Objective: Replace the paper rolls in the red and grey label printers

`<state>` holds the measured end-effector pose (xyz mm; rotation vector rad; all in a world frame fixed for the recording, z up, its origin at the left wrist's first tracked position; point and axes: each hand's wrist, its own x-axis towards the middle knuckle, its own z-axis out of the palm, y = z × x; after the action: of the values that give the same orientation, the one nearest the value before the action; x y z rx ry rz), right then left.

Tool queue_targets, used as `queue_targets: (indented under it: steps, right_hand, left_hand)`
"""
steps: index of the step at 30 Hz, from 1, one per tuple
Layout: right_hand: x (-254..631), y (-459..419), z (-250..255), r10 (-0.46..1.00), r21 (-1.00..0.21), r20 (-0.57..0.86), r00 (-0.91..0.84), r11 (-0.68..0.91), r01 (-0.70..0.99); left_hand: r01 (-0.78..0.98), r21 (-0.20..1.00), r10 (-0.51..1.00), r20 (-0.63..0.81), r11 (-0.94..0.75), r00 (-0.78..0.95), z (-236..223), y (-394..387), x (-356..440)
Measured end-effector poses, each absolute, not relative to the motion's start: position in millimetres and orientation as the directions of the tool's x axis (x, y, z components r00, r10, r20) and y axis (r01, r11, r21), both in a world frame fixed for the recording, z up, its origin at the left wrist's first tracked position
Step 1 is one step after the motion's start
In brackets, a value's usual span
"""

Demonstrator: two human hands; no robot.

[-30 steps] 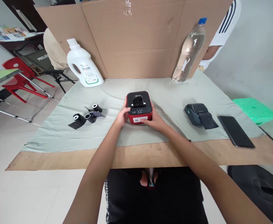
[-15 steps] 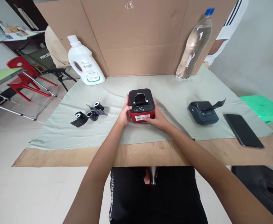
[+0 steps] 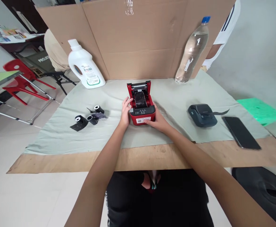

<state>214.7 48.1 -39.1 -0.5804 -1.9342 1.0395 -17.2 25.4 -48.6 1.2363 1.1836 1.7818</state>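
A red and black label printer (image 3: 142, 118) sits on the cloth in front of me with its lid (image 3: 139, 85) raised. Inside its red bay lies a shiny black label roll (image 3: 140, 99). My right hand (image 3: 160, 119) grips the printer's right side, thumb across the white sticker on the front. On the left side, my left hand (image 3: 126, 112) rests with its fingers spread, the fingertips close to the opened bay. Whether those fingertips touch the casing, I cannot tell.
Several black label rolls (image 3: 92, 118) lie at left. A dark portable printer (image 3: 202, 115) and a phone (image 3: 241, 132) lie at right. A white jug (image 3: 87, 67) and a water bottle (image 3: 192, 53) stand before a cardboard panel (image 3: 138, 41).
The printer's lid has swung up and back, exposing the label roll inside. My left fingers have loosened and spread, while my right hand keeps its hold. The camera view has shifted slightly.
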Motion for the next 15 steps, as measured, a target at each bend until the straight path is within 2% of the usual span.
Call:
queue_targets:
  steps: [2, 4, 8, 10, 13, 15]
  right_hand:
    - [214.4, 47.6, -38.2, 0.708, -0.837, 0.461, -0.536, 0.547, 0.002]
    - [214.0, 47.5, -38.7, 0.713, -0.843, 0.456, -0.533, 0.538, -0.002]
    - [213.6, 49.8, -42.5, 0.720, -0.846, 0.449, -0.528, 0.534, 0.009]
    - [213.9, 51.1, -43.2, 0.724, -0.843, 0.449, -0.524, 0.538, 0.022]
    - [215.2, 51.1, -39.9, 0.737, -0.846, 0.436, -0.516, 0.532, 0.045]
    - [216.3, 49.6, -35.8, 0.745, -0.852, 0.429, -0.511, 0.522, 0.045]
  left_hand:
    - [0.190, 0.899, 0.832, 0.438, -0.395, -0.340, -45.0, 22.5, -19.6]
    - [0.328, 0.842, 0.797, 0.523, -0.428, -0.301, -37.5, 15.1, -16.7]
    - [0.341, 0.778, 0.755, 0.614, -0.528, -0.230, -11.5, 1.1, -2.3]
    - [0.304, 0.815, 0.813, 0.556, -0.493, -0.171, 5.9, 3.8, 0.0]
    - [0.279, 0.911, 0.950, 0.313, -0.304, 0.013, 31.1, 24.0, -7.3]
    - [0.292, 0.926, 0.970, 0.238, -0.240, 0.044, 42.3, 43.9, -14.3]
